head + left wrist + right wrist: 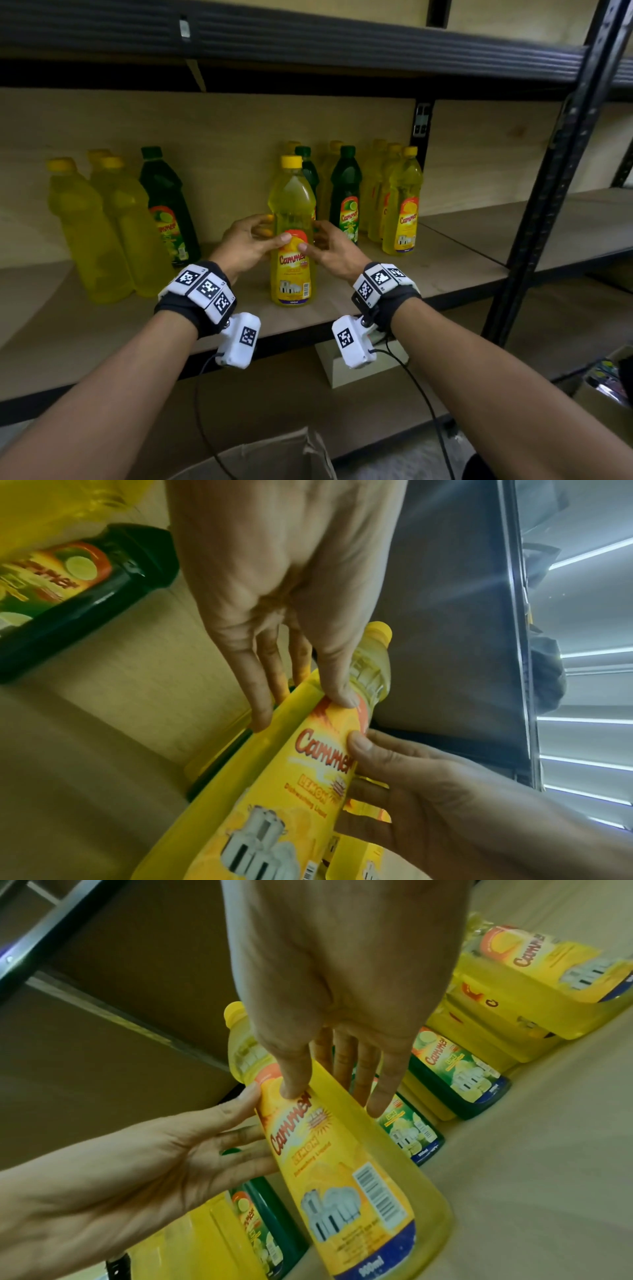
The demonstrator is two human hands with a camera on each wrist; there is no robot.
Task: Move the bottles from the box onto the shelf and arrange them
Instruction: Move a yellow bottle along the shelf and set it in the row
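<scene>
A yellow lemon bottle (292,274) with a yellow cap stands upright near the front of the wooden shelf (428,277), label facing me. My left hand (265,233) holds its left side, thumb on the top of the label. My right hand (313,238) holds its right side, thumb on the label too. The left wrist view shows the left hand (301,707) pinching the bottle (291,791) between thumb and fingers. In the right wrist view the right hand (334,1096) has its thumb on the bottle (342,1177) and its fingers along the far side.
Two yellow bottles (85,233) and a green one (168,209) stand at the shelf's left. Several green (346,192) and yellow bottles (402,205) are lined up behind and to the right. A black upright (548,192) stands at right. A cardboard box (274,455) sits below.
</scene>
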